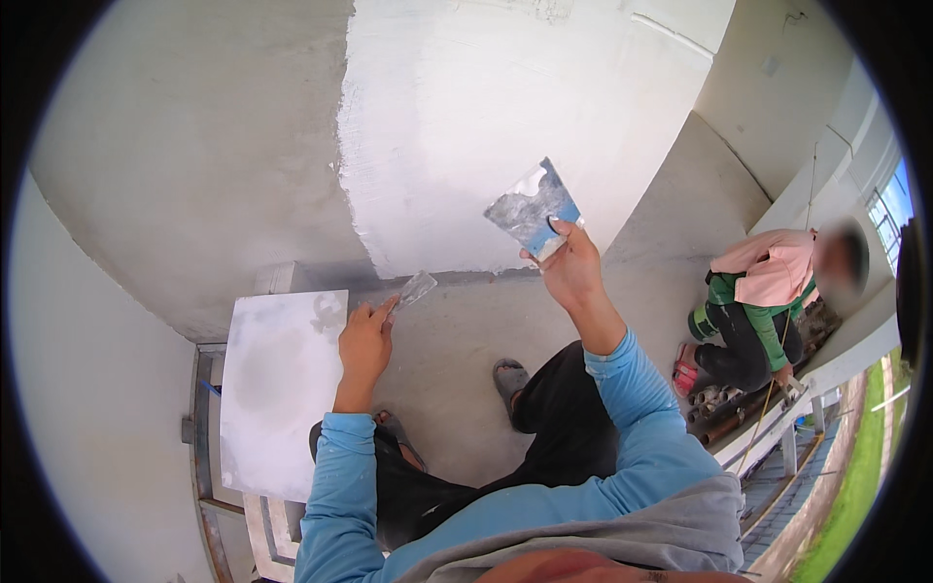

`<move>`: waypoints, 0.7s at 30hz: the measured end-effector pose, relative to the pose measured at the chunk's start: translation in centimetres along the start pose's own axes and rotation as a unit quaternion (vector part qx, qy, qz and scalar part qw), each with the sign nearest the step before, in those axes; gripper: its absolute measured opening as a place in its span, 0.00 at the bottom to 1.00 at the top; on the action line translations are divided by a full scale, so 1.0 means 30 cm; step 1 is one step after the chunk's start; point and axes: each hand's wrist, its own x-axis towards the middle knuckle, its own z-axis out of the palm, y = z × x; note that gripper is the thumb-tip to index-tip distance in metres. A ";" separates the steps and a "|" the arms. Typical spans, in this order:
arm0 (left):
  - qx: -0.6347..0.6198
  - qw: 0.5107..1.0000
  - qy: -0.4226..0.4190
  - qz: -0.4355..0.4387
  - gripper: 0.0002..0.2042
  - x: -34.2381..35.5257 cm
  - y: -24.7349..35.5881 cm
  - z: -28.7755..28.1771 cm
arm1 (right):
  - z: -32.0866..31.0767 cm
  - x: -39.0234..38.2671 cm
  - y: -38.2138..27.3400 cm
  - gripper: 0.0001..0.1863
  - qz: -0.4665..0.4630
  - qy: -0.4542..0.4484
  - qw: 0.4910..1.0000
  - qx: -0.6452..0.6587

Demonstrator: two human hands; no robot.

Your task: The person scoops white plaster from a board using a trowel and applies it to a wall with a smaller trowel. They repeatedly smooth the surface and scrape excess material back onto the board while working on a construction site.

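Observation:
In my right hand (569,267) is a wide putty knife (534,209) with a blue part near the grip and whitish putty on its blade, raised in front of the wall. My left hand (365,342) grips a smaller, narrow putty knife (417,289), its blade pointing up and to the right. That hand is beside the right edge of a white board (277,389), which has a greyish smear near its upper right corner. Ahead stands the wall, with a white coated area (466,117) that ends in a ragged edge against bare grey plaster (214,146).
A metal frame (206,466) stands by the board on the left. At right a person (763,301) in pink and green crouches near a green bucket (701,323) and several pipe pieces (714,400). Beyond them runs a white railing (777,413), with grass outside.

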 end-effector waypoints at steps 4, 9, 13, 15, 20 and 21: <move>-0.057 0.993 -0.049 -0.092 0.19 -0.003 0.045 -0.012 | -0.045 0.575 -0.368 0.17 -0.273 0.053 0.854 -0.440; -0.083 0.989 -0.068 -0.103 0.17 0.018 0.076 -0.044 | 0.156 0.979 -0.744 0.25 -0.479 0.093 0.363 -0.794; -0.122 0.985 -0.079 -0.088 0.17 0.039 0.102 -0.031 | 0.215 1.086 -0.842 0.28 -0.498 0.119 0.252 -0.821; -0.131 0.982 -0.091 -0.097 0.17 0.049 0.106 -0.058 | 0.210 1.108 -0.755 0.29 -0.528 0.136 0.256 -0.798; -0.179 0.976 -0.086 -0.089 0.17 0.035 0.114 -0.082 | 0.040 1.195 -0.519 0.34 -0.635 0.130 0.273 -0.711; -0.181 0.975 -0.095 -0.092 0.17 0.032 0.116 -0.079 | -0.030 1.200 -0.482 0.34 -0.632 0.143 0.256 -0.718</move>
